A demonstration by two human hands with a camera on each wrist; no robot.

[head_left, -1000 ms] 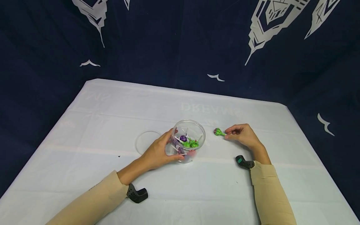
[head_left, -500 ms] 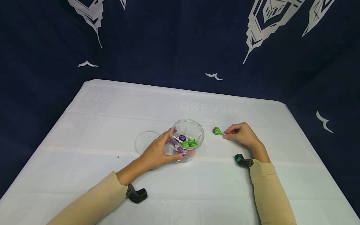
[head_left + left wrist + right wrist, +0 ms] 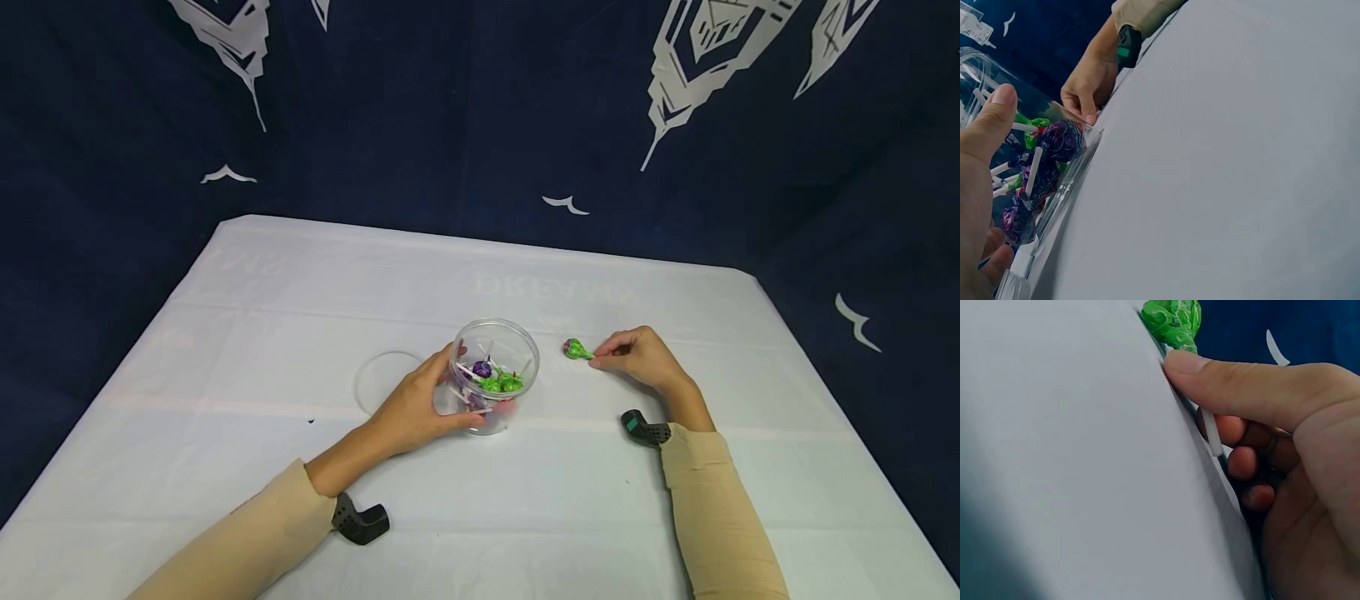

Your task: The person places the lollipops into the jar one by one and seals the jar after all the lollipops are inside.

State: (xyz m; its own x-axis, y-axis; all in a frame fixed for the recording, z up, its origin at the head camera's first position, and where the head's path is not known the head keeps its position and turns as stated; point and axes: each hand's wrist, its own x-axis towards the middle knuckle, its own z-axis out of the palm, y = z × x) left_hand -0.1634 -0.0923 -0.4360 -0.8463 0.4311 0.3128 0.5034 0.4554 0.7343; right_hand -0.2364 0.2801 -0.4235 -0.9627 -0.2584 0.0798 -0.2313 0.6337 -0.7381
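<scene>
My left hand (image 3: pixel 412 410) grips the side of a clear plastic jar (image 3: pixel 492 333), thumb in front and fingers round the far side. Inside the jar lie several lollipops in purple and green wrappers; a purple one (image 3: pixel 1063 140) shows through the wall in the left wrist view. To the right of the jar, my right hand (image 3: pixel 641 358) pinches a green-wrapped lollipop (image 3: pixel 576 349) between thumb and fingers. Its head points left toward the jar, and the white stick (image 3: pixel 1211 432) runs back under the thumb in the right wrist view.
A clear round lid (image 3: pixel 381 367) lies on the white-covered table (image 3: pixel 480 525), just left of the jar and partly behind the left hand. A small dark speck (image 3: pixel 311 421) is farther left. Dark blue cloth (image 3: pixel 420 125) with white prints hangs behind the table.
The whole head view has shifted slightly left. Both hands keep their holds on the jar and the lollipop, with nothing let go.
</scene>
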